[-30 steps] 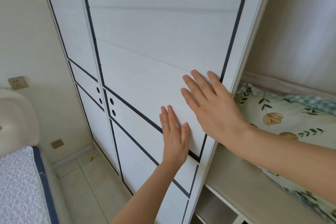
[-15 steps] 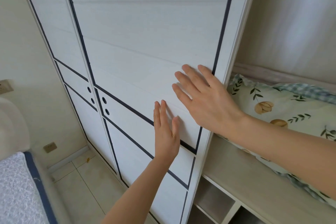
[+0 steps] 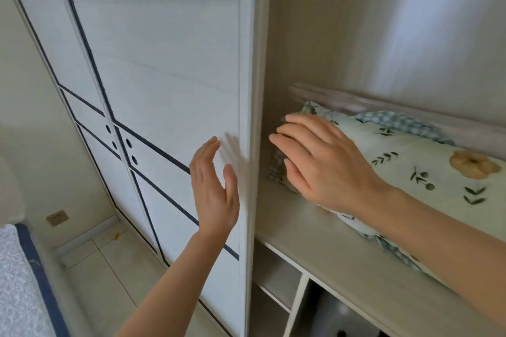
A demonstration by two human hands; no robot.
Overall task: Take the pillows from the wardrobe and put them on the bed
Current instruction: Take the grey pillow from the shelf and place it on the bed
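A floral pillow with green leaves, yellow flowers and a blue checked edge lies on the wardrobe shelf at the right. My right hand rests flat on the pillow's left end, fingers apart, not gripping it. My left hand is open and held upright just off the white sliding door, close to its right edge. The bed, white with a dark blue border, shows at the lower left corner.
The door stands pushed left, leaving the wardrobe open on the right. Lower compartments sit under the shelf. A tiled floor strip runs between bed and wardrobe. A wall socket is low on the left wall.
The door has slid left and the opening is wider. My right hand left the door and moved onto the pillow's end. My left hand lifted slightly off the door.
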